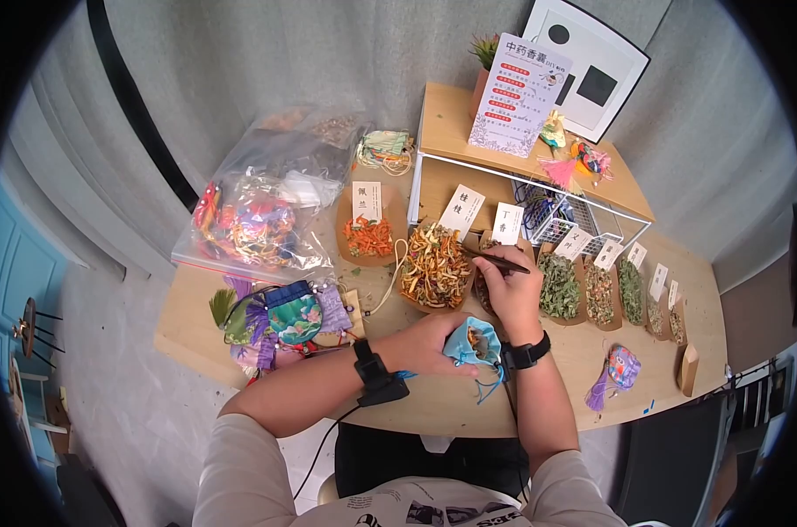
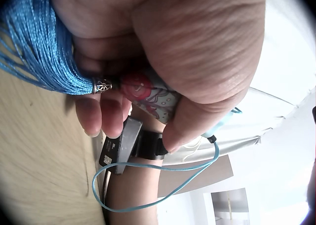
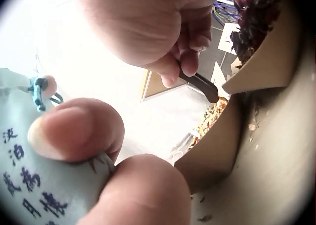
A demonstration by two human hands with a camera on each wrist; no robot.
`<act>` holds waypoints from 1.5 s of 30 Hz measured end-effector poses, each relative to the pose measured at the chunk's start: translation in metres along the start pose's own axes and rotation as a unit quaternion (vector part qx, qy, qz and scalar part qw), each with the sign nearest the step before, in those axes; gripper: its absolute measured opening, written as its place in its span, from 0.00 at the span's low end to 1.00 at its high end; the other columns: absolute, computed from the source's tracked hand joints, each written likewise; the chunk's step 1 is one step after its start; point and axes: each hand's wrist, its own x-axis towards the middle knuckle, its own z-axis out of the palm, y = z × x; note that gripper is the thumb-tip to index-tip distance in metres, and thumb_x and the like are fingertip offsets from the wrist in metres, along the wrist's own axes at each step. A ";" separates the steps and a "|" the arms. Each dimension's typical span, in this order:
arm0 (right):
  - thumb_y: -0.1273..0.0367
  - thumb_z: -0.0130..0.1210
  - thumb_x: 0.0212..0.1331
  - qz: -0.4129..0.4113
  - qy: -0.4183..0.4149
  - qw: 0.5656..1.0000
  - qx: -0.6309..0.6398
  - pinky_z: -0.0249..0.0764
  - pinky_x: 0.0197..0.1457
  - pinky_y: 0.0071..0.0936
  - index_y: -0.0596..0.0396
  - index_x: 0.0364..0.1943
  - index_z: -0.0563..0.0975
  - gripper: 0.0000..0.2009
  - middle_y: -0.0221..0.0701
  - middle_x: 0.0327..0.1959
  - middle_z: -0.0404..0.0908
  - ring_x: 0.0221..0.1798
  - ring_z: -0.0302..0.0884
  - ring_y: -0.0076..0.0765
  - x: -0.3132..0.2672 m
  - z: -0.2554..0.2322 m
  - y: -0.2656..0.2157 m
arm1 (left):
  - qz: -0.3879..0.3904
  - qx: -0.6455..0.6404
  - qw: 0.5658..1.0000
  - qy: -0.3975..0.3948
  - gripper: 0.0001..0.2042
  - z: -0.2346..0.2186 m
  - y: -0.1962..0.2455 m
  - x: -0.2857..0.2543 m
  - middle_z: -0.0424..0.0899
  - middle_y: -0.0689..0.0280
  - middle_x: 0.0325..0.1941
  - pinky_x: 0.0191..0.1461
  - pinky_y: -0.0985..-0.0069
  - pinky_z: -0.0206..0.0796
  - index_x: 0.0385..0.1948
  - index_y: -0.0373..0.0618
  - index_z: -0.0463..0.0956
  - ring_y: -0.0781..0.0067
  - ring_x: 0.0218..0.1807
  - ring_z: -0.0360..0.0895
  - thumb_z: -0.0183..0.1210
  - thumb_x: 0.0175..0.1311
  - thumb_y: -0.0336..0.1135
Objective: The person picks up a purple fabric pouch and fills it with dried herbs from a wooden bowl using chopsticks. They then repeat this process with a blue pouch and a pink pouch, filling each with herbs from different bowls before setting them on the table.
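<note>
My left hand (image 1: pixel 435 344) holds a light blue drawstring pouch (image 1: pixel 465 350), its mouth open with herb bits visible inside. In the left wrist view the fingers curl round the pouch (image 2: pixel 160 102), and a blue tassel (image 2: pixel 47 47) hangs from it. Characters are printed on the pouch (image 3: pixel 29 185) in the right wrist view. My right hand (image 1: pixel 512 294) grips a dark slender tool (image 1: pixel 504 263), its end over the paper tray of mixed orange and cream herbs (image 1: pixel 435 268). The tool's rounded end (image 3: pixel 211 93) is near that tray's edge in the right wrist view.
Right of my hand stand trays of green leaves (image 1: pixel 560 285) and other herbs with cards. An orange herb tray (image 1: pixel 367 237) and a clear bag (image 1: pixel 266 206) are at left, above several pouches (image 1: pixel 295 312). A purple-tasselled pouch (image 1: pixel 625 367) lies at right, below a wooden shelf (image 1: pixel 451 114).
</note>
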 end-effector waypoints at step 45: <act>0.78 0.67 0.56 0.116 -0.091 0.799 0.583 0.74 0.31 0.22 0.61 0.39 0.81 0.08 0.40 0.31 0.85 0.26 0.79 0.27 0.010 -0.055 -0.007 | 0.096 -0.017 0.993 0.064 0.25 -0.001 0.006 0.003 0.83 0.70 0.45 0.53 0.77 0.75 0.54 0.42 0.72 0.80 0.46 0.81 0.75 0.57 0.28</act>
